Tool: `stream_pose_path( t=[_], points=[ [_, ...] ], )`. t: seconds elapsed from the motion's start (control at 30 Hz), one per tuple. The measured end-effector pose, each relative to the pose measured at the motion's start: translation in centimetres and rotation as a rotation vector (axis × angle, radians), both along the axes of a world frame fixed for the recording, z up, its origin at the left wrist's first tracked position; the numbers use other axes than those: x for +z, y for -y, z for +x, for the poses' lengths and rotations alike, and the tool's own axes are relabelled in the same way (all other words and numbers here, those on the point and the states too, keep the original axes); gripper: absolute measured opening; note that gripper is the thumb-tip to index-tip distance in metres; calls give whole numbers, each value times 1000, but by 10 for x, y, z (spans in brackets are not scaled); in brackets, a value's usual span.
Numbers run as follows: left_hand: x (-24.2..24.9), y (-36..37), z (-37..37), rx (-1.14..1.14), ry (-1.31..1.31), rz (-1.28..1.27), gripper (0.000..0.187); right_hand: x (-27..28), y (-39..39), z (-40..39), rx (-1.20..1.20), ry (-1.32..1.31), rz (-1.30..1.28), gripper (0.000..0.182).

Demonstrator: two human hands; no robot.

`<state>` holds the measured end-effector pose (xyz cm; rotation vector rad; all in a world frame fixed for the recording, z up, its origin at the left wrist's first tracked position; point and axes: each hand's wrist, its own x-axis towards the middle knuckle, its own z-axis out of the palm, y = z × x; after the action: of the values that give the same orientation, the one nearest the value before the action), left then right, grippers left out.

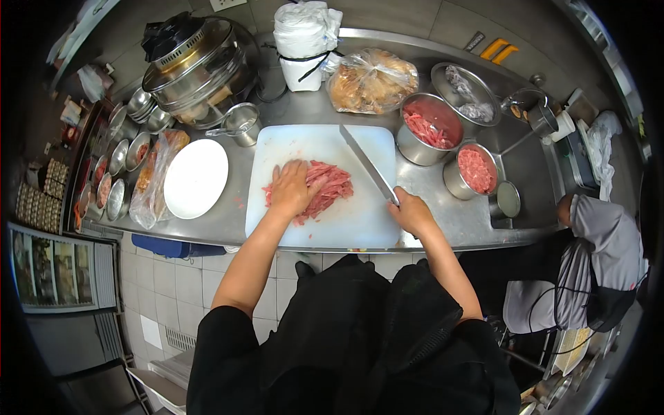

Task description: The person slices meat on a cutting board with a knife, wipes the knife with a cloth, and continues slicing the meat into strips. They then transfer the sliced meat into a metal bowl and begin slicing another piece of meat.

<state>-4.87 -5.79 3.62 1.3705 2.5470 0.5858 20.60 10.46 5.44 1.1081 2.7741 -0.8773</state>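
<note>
A heap of raw meat strips (328, 187) lies on the white cutting board (277, 232). My left hand (292, 188) rests on the heap's left side, fingers spread over the strips. In my right hand (413, 211) is the handle of a long kitchen knife (366, 162), at the board's right edge. Its blade slants up and left across the board, apart from the meat. Right of the board stand a metal pot of meat strips (430, 131) and a smaller metal pot of minced meat (476, 170).
An oval white plate (196, 178) and a small metal pot (242, 124) stand left of the board. Behind it lies a tied plastic bag of brown food (373, 79). A sink (529, 173) and another person (588, 256) are at the right.
</note>
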Motion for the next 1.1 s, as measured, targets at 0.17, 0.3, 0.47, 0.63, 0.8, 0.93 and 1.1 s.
stream_pose_path(
  t=[0.17,0.3,0.47,0.63,0.8,0.93,1.1],
  points=[
    [2,-27,33,-249,-372,-39,100,1,-6,2,1,-32,-11,30],
    [-18,-48,45,-286,-437,-176,91,3,-12,3,-2,-48,-87,31],
    [-43,-67,45,-120,-537,-167,66,0,-14,6,-82,-56,-193,35],
    [-22,-72,53,-92,-420,-221,61,1,-12,7,-88,-59,-197,39],
    [-35,-58,51,-165,-495,-147,57,-15,-13,8,-62,-58,-125,38],
    [-43,-55,44,-209,-534,-92,58,-6,-8,6,-60,-39,-130,39],
    [-39,-54,44,-165,-416,-151,67,-11,-12,6,-69,-81,-139,38]
  ],
)
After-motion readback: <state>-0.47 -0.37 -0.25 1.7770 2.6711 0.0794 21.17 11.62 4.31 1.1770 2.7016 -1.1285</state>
